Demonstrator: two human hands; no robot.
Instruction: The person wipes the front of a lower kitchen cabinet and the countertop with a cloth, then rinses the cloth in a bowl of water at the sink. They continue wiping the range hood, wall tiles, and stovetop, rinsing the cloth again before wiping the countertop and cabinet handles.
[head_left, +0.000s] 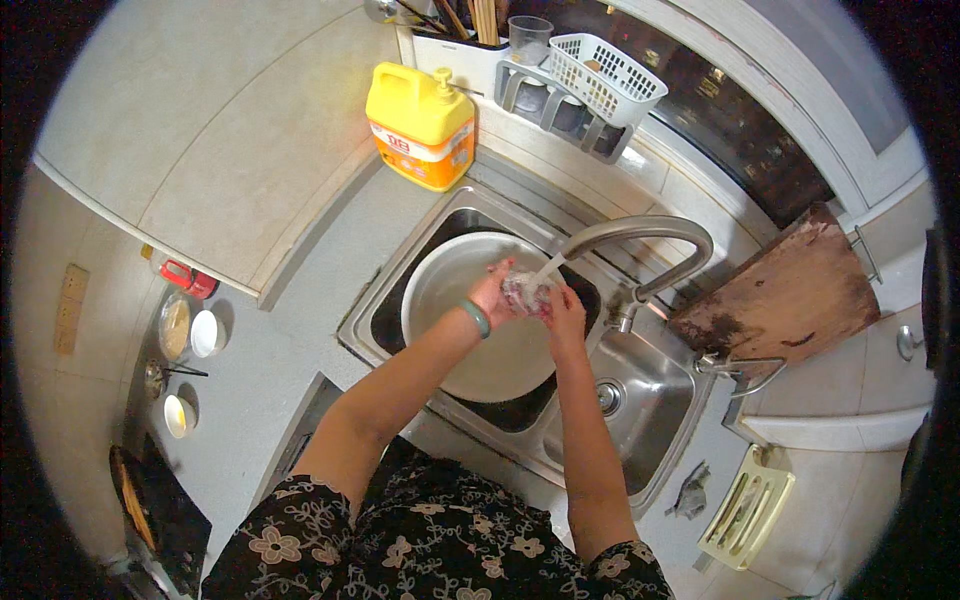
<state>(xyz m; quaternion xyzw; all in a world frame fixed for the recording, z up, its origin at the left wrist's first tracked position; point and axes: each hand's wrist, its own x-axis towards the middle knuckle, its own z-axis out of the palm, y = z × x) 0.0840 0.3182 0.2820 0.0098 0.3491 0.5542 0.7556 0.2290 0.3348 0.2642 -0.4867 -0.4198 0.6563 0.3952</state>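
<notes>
Under the running water from the curved metal faucet (645, 225), both hands hold a wet, whitish and dark-reddish item (526, 289). Splashing water blurs it, so what it is cannot be told. My left hand (495, 291), with a green bangle (477, 318) at the wrist, grips its left side. Around the right side curl the fingers of my right hand (564, 307). Below both hands is a large white basin (435, 274) holding cloudy water, set inside the left bowl of the stainless steel sink (360, 322).
A yellow detergent jug (421, 127) stands behind the sink. The right sink bowl (652, 405) has a drain. A wooden cutting board (787, 292) leans at the right, near a pale green slotted rack (747, 510). White bowls (208, 334) sit on the left counter. A white plastic basket (607, 79) is on the sill.
</notes>
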